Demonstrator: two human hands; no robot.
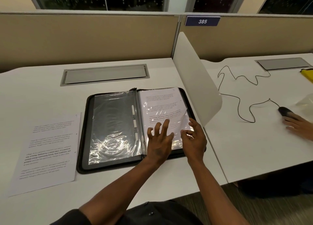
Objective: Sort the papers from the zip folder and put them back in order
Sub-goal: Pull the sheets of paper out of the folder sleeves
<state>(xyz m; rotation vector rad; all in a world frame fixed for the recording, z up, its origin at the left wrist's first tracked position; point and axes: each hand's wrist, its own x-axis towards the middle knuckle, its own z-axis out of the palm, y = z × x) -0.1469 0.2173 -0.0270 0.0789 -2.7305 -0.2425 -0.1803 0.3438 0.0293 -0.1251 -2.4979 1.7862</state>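
A black zip folder [135, 131] lies open flat on a white desk [42, 92]. Its right half holds printed papers [160, 102] in clear plastic sleeves; its left half shows an empty sleeve [115, 123]. The left hand [159, 140] rests spread wide on the lower right page. The right hand [194, 136], fingers loosely bent, seems to lift a sleeve edge; whether it pinches anything is unclear. One loose sheet [49, 150] lies left of the folder. Likely step: drawing a page out, which needs a firm pinch. Print is unreadable.
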